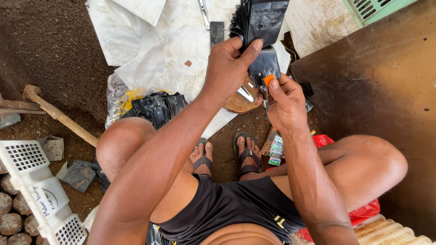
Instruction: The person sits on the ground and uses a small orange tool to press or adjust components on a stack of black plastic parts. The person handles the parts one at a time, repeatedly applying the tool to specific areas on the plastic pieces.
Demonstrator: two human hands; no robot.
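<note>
Left hand (227, 68) clamps black bag stack (263, 20), thumb on top, steadying it upright. Right hand (286, 106) pinches orange-handled tool (268, 80) just below that grip, against a bag's lower edge (264, 66).

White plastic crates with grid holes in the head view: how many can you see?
1. A white plastic crate lies at the lower left on the soil, partly cut off by the frame. The green slotted plastic crate at the top right is not counted; others may lie outside the view.

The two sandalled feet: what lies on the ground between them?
Only bare brown soil shows between the left foot and right foot in the head view.
</note>
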